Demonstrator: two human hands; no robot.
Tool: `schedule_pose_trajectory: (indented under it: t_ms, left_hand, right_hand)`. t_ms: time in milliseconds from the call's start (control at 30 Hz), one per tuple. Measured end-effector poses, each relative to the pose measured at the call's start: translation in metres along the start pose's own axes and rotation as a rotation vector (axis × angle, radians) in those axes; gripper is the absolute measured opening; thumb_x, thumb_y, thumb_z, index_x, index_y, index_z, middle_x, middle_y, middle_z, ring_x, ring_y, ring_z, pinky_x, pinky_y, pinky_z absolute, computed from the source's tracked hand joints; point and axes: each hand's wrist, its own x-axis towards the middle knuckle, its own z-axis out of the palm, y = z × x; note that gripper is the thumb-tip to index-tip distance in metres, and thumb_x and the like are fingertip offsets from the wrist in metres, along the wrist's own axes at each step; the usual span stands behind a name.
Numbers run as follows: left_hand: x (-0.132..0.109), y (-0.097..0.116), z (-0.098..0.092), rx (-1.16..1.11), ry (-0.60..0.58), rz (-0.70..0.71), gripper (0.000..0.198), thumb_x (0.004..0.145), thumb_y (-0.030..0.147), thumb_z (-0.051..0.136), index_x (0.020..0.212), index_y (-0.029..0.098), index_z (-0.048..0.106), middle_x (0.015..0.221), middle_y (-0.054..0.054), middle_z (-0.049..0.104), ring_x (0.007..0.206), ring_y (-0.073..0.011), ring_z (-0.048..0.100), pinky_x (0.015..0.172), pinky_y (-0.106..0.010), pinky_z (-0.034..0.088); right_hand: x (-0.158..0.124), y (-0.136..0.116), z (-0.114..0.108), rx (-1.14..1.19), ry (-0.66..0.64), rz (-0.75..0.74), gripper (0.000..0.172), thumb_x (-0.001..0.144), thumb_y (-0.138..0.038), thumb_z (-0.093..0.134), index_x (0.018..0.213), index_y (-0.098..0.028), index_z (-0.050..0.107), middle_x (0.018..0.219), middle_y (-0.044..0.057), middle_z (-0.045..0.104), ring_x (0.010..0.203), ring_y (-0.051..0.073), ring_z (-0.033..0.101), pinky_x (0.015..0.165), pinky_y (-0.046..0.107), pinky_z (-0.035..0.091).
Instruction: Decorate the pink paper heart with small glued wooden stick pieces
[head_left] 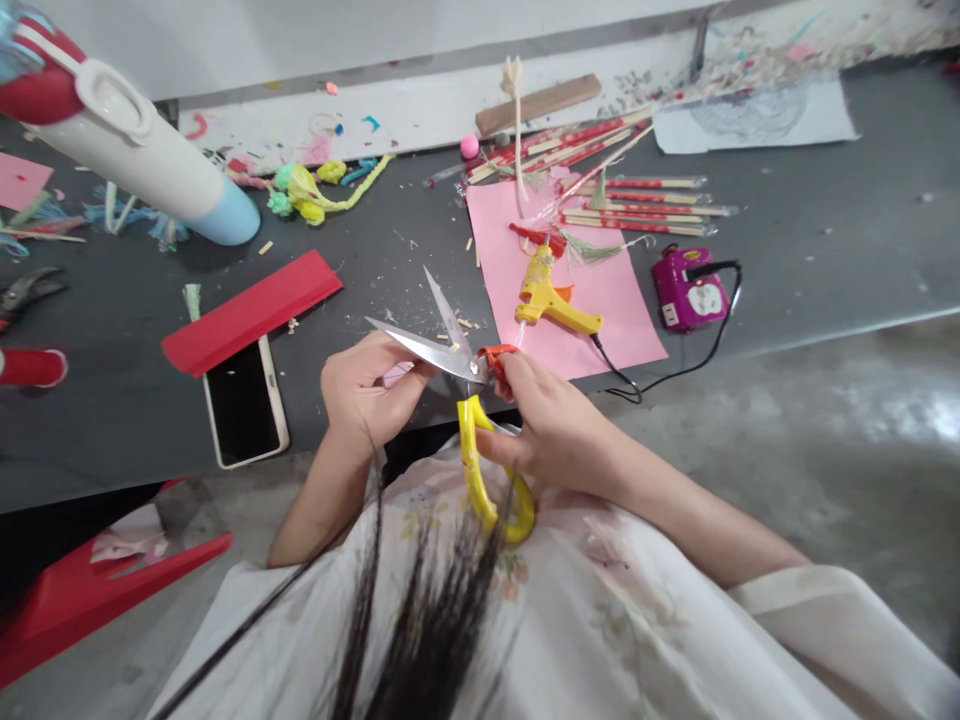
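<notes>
A pair of scissors (469, 420) with yellow handles and spread metal blades lies between my two hands, over the table's front edge. My right hand (551, 425) is closed around the scissors, its thumb across a handle loop. A crumpled orange-red piece (495, 355) shows at its fingertips, beside the pivot. My left hand (371, 385) is closed in a pinch, with the lower blade passing over its fingers. A small pinkish patch shows between its thumb and forefinger; I cannot make out what it holds. Beyond my right hand, a yellow glue gun (547, 290) rests on a pink sheet (495, 255).
Red-patterned sticks (637, 212) lie behind the glue gun, near a purple power box (690, 290) with a black cord. A red folded strip (251, 312) overlaps a phone (247, 405). A large bottle (161, 150), yellow braided cord (307, 195) and pliers (30, 292) are leftward.
</notes>
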Motion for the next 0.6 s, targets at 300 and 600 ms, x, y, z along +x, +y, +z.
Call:
schedule_pose_trajectory:
  t_ms: [300, 600]
  left_hand:
    - [0.0005, 0.0024, -0.0045, -0.015, -0.026, 0.012, 0.003, 0.081, 0.027, 0.071, 0.081, 0.027, 0.074, 0.080, 0.001, 0.075, 0.071, -0.0164, 0.070, 0.057, -0.028, 0.054]
    - [0.0064, 0.0080, -0.0024, -0.016, -0.031, 0.022, 0.004, 0.080, 0.028, 0.074, 0.078, 0.025, 0.076, 0.078, 0.000, 0.076, 0.074, -0.0182, 0.071, 0.064, -0.031, 0.057]
  right_hand:
    - [0.0023, -0.0020, -0.0003, -0.004, 0.001, 0.081, 0.041, 0.072, -0.050, 0.069, 0.086, -0.022, 0.043, 0.091, 0.009, 0.063, 0.086, 0.025, 0.061, 0.074, 0.040, 0.050]
    - [-0.0006, 0.0007, 0.0032, -0.002, -0.016, 0.023, 0.035, 0.079, -0.046, 0.061, 0.094, -0.020, 0.044, 0.096, 0.011, 0.061, 0.095, 0.027, 0.060, 0.080, 0.042, 0.051]
